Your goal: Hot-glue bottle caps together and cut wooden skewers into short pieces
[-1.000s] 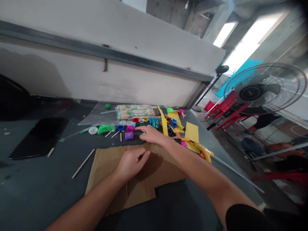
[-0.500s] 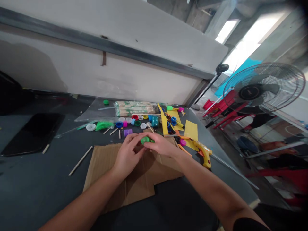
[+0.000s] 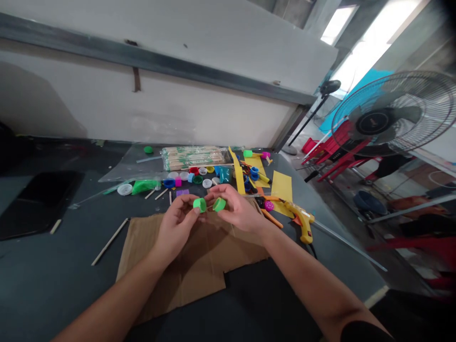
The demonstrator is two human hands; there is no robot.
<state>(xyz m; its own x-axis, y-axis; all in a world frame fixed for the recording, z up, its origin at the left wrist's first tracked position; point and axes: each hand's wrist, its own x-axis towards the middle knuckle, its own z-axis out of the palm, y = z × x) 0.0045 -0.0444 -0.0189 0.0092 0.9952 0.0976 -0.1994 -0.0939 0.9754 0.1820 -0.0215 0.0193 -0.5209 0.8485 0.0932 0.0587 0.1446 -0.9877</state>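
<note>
Between the thumb and fingers of my left hand is a green bottle cap. A second green bottle cap is pinched in my right hand, its hollow side partly showing. A small gap separates the two caps. Both hands hover over a piece of brown cardboard on the dark table. Just beyond my fingers lie a purple piece, a white cap and a dark green cap.
A yellow glue gun lies right of the cardboard, near orange-handled tools and yellow sheets. Bagged wooden sticks sit at the back by the wall. A dark phone-like slab is on the left. A fan stands off the table's right side.
My hands have parted slightly, and the green caps, mostly covered and together before, now show as two separate caps. The view has shifted a little.
</note>
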